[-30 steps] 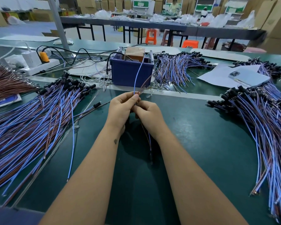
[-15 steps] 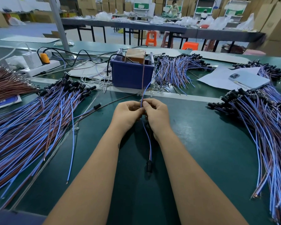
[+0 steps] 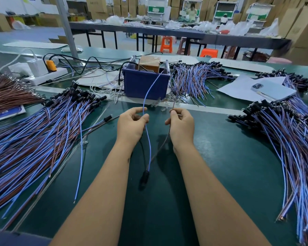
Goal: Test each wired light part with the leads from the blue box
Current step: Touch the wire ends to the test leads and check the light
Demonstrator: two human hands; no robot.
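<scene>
Both hands pinch the wires of one light part, just short of the blue box.

The part's black socket (image 3: pixel 145 175) hangs below and between the wrists. The left hand (image 3: pixel 132 124) pinches its blue wire (image 3: pixel 149 148); the right hand (image 3: pixel 181 126) pinches its brown wire (image 3: pixel 164 139). The blue box (image 3: pixel 145 84) sits just beyond the fingertips.

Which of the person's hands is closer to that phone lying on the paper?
Right. The right hand sits nearer the phone, which lies up and to its right; the left hand is farther across.
</scene>
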